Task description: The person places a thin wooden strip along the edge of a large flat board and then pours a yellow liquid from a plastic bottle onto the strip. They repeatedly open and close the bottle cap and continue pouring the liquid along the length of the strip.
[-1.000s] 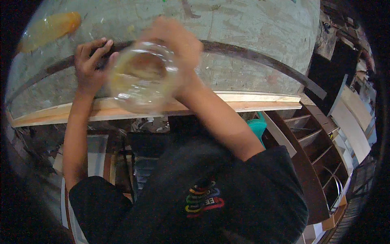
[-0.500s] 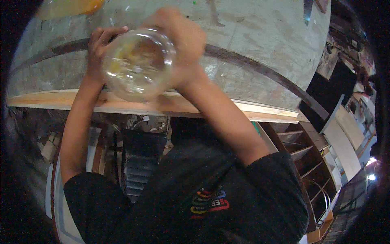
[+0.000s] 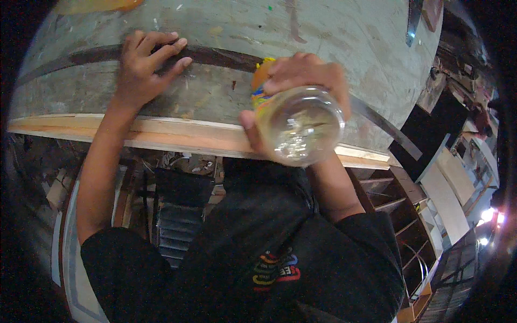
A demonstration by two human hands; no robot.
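My right hand (image 3: 315,78) is wrapped around a clear plastic bottle (image 3: 307,129) with orange, yellow and blue on its far part. The bottle is tilted, its round base towards me, over the light wooden strip (image 3: 199,135). I cannot make out what it contains. To the left, my left hand (image 3: 142,70) is open above the grey-green tabletop (image 3: 215,91), its fingers bent and spread, holding nothing. A dark, narrow band (image 3: 221,55) crosses the tabletop beyond the wooden strip and passes behind both hands.
An orange-yellow object (image 3: 99,5) lies at the far left. A dark blade-like tool (image 3: 413,24) is at the far right. Below the tabletop's right end stands a brown shelf unit (image 3: 396,210) with compartments. Pale boards (image 3: 444,196) lean beyond it.
My right hand has swung the bottle rightward and nearer to me, away from my left hand. The left hand has stayed at about the same place, its fingers now in plain sight.
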